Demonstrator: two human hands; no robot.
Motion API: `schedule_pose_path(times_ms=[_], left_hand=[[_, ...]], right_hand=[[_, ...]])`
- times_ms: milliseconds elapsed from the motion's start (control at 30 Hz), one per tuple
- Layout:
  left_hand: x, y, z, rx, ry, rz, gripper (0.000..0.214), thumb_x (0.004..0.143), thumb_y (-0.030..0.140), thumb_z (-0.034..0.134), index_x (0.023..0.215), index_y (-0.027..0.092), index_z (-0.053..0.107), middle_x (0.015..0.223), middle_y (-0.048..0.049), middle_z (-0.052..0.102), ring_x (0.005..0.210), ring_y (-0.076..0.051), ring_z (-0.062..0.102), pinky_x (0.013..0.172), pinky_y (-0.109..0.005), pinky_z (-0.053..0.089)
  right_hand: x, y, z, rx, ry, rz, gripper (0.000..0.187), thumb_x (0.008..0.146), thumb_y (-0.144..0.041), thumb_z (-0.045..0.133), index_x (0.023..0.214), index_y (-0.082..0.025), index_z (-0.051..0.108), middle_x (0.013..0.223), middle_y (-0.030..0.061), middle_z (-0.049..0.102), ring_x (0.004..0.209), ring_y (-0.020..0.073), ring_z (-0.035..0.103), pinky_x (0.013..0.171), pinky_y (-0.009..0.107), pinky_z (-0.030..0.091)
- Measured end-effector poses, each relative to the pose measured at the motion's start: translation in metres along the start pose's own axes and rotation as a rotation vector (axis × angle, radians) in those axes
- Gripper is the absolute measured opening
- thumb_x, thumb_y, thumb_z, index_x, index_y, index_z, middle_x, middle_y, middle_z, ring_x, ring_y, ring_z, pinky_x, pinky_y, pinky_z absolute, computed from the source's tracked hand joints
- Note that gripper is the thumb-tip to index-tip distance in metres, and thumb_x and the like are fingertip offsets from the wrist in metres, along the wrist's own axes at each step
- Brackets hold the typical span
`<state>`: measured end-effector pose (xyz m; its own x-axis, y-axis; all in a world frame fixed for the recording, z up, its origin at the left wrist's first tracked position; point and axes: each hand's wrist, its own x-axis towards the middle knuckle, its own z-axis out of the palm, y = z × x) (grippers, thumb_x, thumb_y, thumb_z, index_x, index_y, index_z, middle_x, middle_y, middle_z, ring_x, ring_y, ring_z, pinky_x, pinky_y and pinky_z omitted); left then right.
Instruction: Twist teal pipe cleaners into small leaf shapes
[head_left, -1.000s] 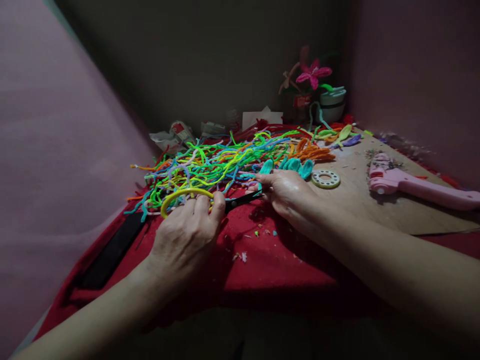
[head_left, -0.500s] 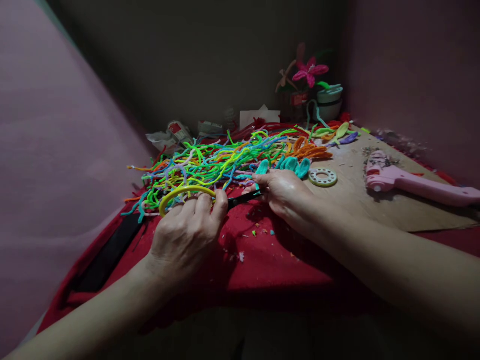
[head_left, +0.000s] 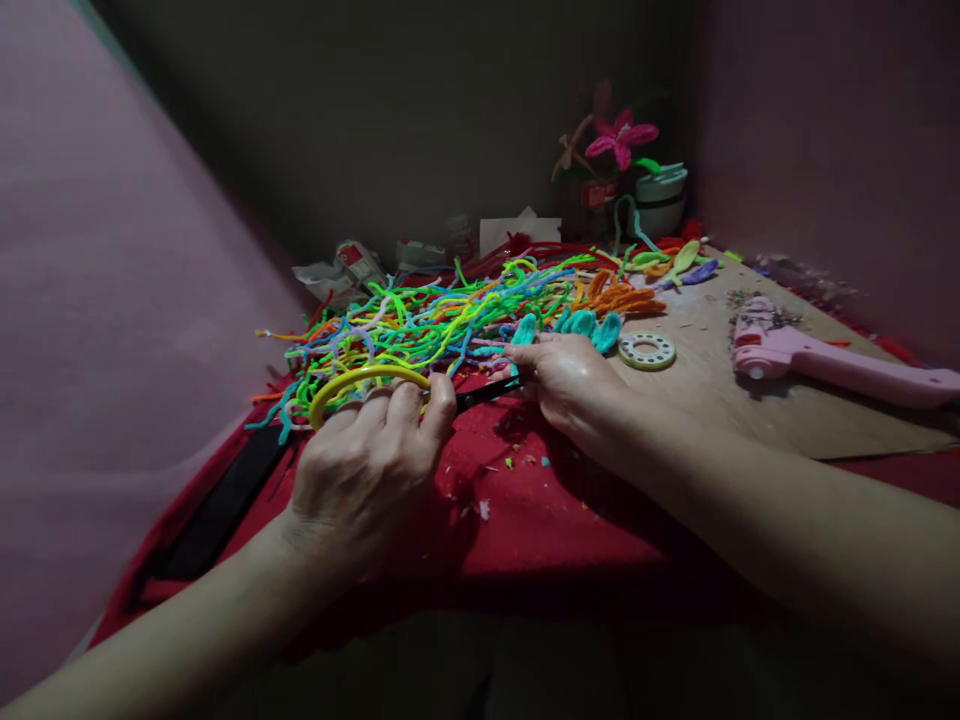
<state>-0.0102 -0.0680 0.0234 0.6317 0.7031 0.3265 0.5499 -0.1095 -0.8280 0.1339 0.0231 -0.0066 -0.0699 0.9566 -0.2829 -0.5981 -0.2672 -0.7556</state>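
Note:
My left hand (head_left: 367, 445) is closed around the handles of scissors (head_left: 481, 392) with yellow grips and black blades. Their blades point right, with the tips beside my right fingers. Thumb and fingers of my right hand (head_left: 577, 395) pinch a turquoise pipe-cleaner petal (head_left: 526, 329); its looped end sticks up above the fingers, and a short turquoise piece shows below, by the blade tips. Whether the blades touch it I cannot tell. More turquoise petals (head_left: 581, 324) lie just behind my right hand. A tangled pile of coloured pipe cleaners (head_left: 450, 310) spreads behind both hands.
Orange petals (head_left: 619, 298) and a white ring with holes (head_left: 646, 351) lie near a brown board (head_left: 712, 400). A pink glue gun (head_left: 847, 368) rests at right. Scraps dot the red cloth (head_left: 570, 530). A black strip (head_left: 217, 510) lies left; a pink flower (head_left: 622, 137) stands behind.
My left hand and the yellow grip have shifted slightly left. My right hand has barely moved and still pinches the turquoise petal.

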Motion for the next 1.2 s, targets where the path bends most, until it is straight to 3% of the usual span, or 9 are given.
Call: schedule_pose_path(times_ms=[400,700,900,1033,1133,1200], left_hand=[[0.0,0.0,-0.002,0.005,-0.027,0.01,0.028,0.085,0.018,0.041,0.111,0.014,0.053,0.071,-0.0051,0.058,0.059,-0.018,0.053,0.05,-0.029,0.027],[0.002,-0.001,-0.004,0.02,0.009,0.056,0.029,0.084,0.013,0.041,0.11,0.016,0.053,0.071,-0.0047,0.059,0.058,-0.017,0.054,0.049,-0.03,0.029],[0.002,-0.005,-0.005,-0.044,-0.038,0.064,0.032,0.083,0.012,0.038,0.111,0.015,0.052,0.072,-0.0056,0.058,0.06,-0.019,0.054,0.05,-0.03,0.033],[-0.008,-0.006,0.001,-0.332,-0.187,-0.041,0.036,0.083,0.012,0.033,0.114,0.015,0.049,0.078,-0.0081,0.06,0.065,-0.02,0.056,0.051,-0.028,0.037],[-0.018,-0.004,0.004,-0.845,-0.42,-0.204,0.03,0.083,0.022,0.035,0.109,0.016,0.049,0.084,-0.0071,0.061,0.069,-0.016,0.057,0.055,-0.024,0.041],[-0.021,-0.004,0.002,-1.283,-0.623,-0.301,0.028,0.083,0.032,0.039,0.104,0.017,0.049,0.077,-0.0031,0.059,0.063,-0.013,0.054,0.054,-0.022,0.042]], right_hand=[[-0.008,-0.002,-0.004,-0.1,-0.034,-0.015,0.021,0.069,0.002,0.052,0.073,-0.017,0.044,0.055,-0.0045,0.047,0.043,0.0097,0.05,0.04,0.024,0.047],[-0.001,-0.001,-0.003,-0.148,-0.007,0.058,0.024,0.066,0.002,0.053,0.059,-0.017,0.04,0.042,-0.0069,0.041,0.038,0.0078,0.045,0.04,0.023,0.046],[-0.004,-0.004,-0.001,-0.115,0.0,0.05,0.021,0.07,0.002,0.053,0.063,-0.016,0.044,0.042,-0.0063,0.044,0.036,0.0081,0.046,0.041,0.022,0.044],[-0.003,-0.005,-0.003,-0.093,-0.019,0.011,0.02,0.072,-0.002,0.054,0.063,-0.016,0.043,0.043,-0.0054,0.047,0.037,0.0092,0.049,0.04,0.021,0.043],[-0.002,-0.005,-0.004,-0.058,-0.023,0.011,0.021,0.074,-0.003,0.054,0.065,-0.017,0.042,0.043,-0.0055,0.048,0.037,0.0103,0.051,0.04,0.023,0.045],[-0.002,-0.005,-0.005,-0.038,-0.045,0.034,0.018,0.074,-0.004,0.053,0.069,-0.017,0.042,0.046,-0.0044,0.052,0.037,0.0109,0.052,0.041,0.025,0.046]])
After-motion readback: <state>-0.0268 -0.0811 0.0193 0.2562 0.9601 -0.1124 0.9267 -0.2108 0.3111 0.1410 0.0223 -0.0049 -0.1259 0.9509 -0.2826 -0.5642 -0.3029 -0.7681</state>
